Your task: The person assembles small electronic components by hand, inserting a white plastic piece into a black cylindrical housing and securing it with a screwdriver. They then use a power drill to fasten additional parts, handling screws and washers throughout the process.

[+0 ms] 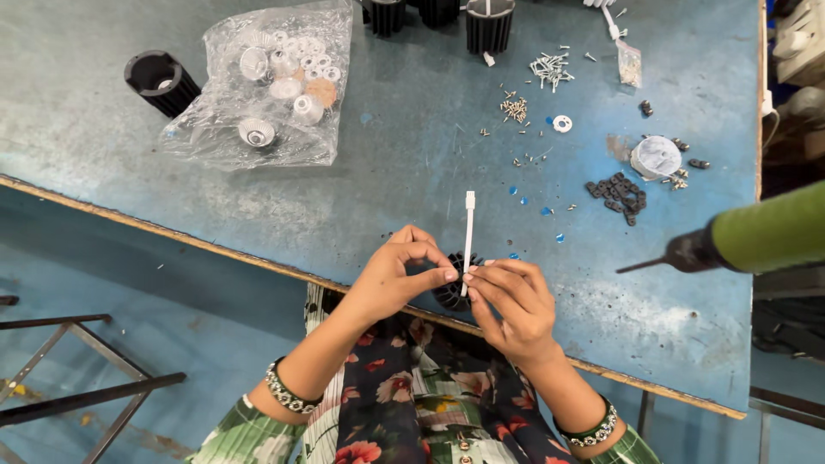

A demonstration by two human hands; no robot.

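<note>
At lower centre, the left hand grips a black finned heat sink; the right hand pinches its white connector lead, apparently mid-threading, which needs steady alignment.

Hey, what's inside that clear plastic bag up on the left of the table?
The plastic bag holds white round parts, some ribbed or cup-shaped, plus one tan disc. Crinkled, glaring plastic hides how many there are and anything underneath them.

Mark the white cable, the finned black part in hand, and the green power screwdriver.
white cable (pixel 468 228), head view, mid-length of the upright strip above the fingers
finned black part (pixel 450 293), head view, its ribbed side between the hands
green power screwdriver (pixel 769 230), head view, green body
</note>
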